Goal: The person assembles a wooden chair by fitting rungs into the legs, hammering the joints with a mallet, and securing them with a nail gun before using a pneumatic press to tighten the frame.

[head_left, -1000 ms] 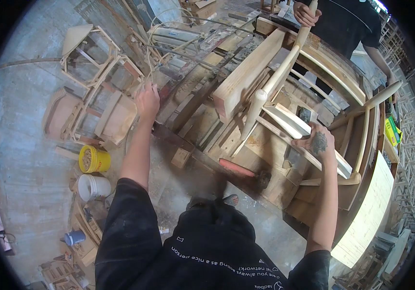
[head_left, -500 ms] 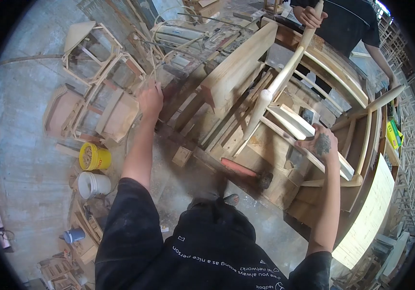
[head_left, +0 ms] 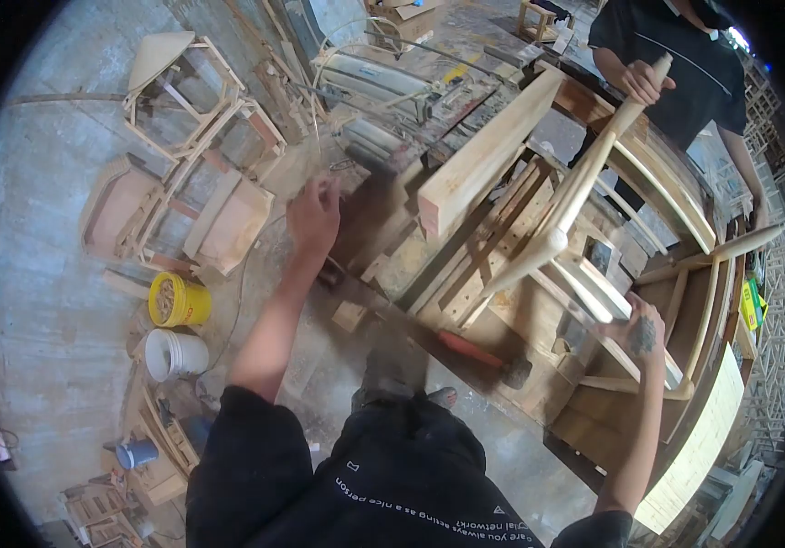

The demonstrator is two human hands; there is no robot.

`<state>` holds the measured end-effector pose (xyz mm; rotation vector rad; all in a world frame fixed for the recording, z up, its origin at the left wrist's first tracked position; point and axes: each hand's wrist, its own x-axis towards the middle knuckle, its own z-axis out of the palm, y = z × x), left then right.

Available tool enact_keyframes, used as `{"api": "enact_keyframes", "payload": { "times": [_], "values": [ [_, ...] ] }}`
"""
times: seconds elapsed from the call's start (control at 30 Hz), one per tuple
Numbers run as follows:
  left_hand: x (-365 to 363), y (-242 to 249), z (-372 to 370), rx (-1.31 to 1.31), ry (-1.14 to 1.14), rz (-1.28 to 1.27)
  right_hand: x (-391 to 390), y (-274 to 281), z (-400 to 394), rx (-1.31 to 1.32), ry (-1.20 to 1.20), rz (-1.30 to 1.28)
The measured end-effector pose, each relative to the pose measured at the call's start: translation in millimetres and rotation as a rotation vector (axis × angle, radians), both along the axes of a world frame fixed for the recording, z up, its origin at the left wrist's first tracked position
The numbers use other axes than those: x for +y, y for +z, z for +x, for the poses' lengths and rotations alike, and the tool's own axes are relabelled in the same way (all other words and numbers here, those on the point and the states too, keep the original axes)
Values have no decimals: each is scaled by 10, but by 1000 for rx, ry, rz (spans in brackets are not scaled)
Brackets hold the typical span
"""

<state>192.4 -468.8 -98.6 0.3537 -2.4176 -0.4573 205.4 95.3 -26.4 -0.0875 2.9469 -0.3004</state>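
On the left, my left hand [head_left: 313, 217] is raised beside the workbench with its fingers pinched together; what they hold, if anything, is too thin and blurred to tell. My right hand [head_left: 641, 331] is closed on the lower rails of a pale wooden chair frame [head_left: 584, 173], which lies tilted over the bench. One rounded joint of the frame points toward me. A co-worker's hand [head_left: 644, 84] grips the frame's upper end. Below the frame, a hammer with a red handle [head_left: 470, 349] lies on the bench.
A thick timber board [head_left: 493, 155] stands on the bench. More chair frames [head_left: 228, 224] lie on the floor at left, near a yellow bucket [head_left: 193, 301] and a white bucket [head_left: 176, 354]. A pale panel [head_left: 699, 447] is at right. The co-worker [head_left: 703, 73] stands across the bench.
The view has shifted, so the bench and frame appear farther right and lower. The chair frame has also moved slightly toward me. Both hands appear lower and farther right.
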Motion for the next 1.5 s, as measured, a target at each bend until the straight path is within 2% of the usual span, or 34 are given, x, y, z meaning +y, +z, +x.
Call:
{"api": "enact_keyframes", "payload": {
  "times": [0.07, 0.13, 0.17, 0.27, 0.3, 0.33, 0.4, 0.43, 0.5, 0.57, 0.63, 0.67, 0.73, 0.83, 0.9, 0.93, 1.03, 1.07, 1.1, 1.5],
  "values": [
    [-123, 148, -51, 7, -5, 225, 18, -79, -10, 47, 20, -4],
    [-442, 146, -315, 89, 12, 301, 21, -72, -27, -12, -9, 24],
    [-645, 118, -489, 128, 18, 341, 89, -177, 9, 75, 2, 71],
    [-1211, -134, -1263, -1, -90, 441, 93, -174, 14, 30, -48, 135],
    [-1388, -257, -1542, -50, -129, 466, 171, -220, 32, 58, -45, 147],
    [-1598, -542, -1865, -51, -197, 405, 211, -226, -3, 14, -38, 49],
    [-1937, -1305, -2511, -109, -318, 510, 243, -202, 67, 34, -60, 138],
    [-2023, -1536, -2782, -139, -384, 556, 287, -240, 76, 37, -44, 190],
    [-2132, -1659, -3228, -435, -418, 495, 237, -272, 98, 21, -141, 127],
    [-2451, -2363, -3814, -476, -479, 191, 256, -303, 138, 52, -138, 103],
    [-2688, -2682, -4214, -606, -390, -49, 34, -113, -6, -119, -269, 55],
    [-2763, -2800, -4384, -662, -342, -173, 219, -226, 90, -80, -228, 45],
    [-2870, -2728, -4567, -840, -372, -594, 352, -262, 184, -95, -249, 71],
    [-2945, -2776, -4732, -389, -426, -344, 432, -279, 278, -136, -343, 17],
    [-3022, -2855, -4809, -475, -463, -359, 491, -331, 310, -59, -221, 13],
    [-3048, -2862, -4833, -517, -475, -367, 328, -326, 260, 16, -236, 45],
    [-3135, -2859, -4813, -535, -505, -303, 204, -203, 175, -34, -214, 81],
    [-3157, -2844, -4807, -546, -566, -165, 245, -201, 189, -40, -220, 88],
    [-3184, -2851, -4819, -557, -581, -131, 269, -218, 195, -47, -227, 93],
    [-3277, -2920, -4838, -666, -563, -303, 385, -268, 345, -80, -248, 102]
  ]
}}
